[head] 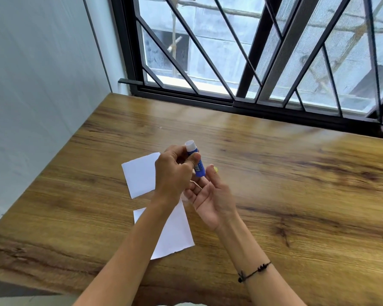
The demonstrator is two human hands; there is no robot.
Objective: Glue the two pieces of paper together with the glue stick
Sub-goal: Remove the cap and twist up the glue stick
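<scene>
A blue glue stick [199,167] with a white cap [190,145] is held upright above the table, and my left hand [171,173] is shut around its upper part with the thumb across the barrel. My right hand [210,196] lies palm up just below it, fingers spread, with fingertips at the stick's base. Two white pieces of paper lie flat on the wooden table [296,184]. The far paper [139,175] is left of my hands. The near paper [175,233] sits under my left forearm, which hides part of it.
A white wall runs along the table's left side. A barred window [230,62] with a dark frame stands behind the table's far edge. A black beaded bracelet [253,271] circles my right wrist. The table's front edge is near the bottom of the view.
</scene>
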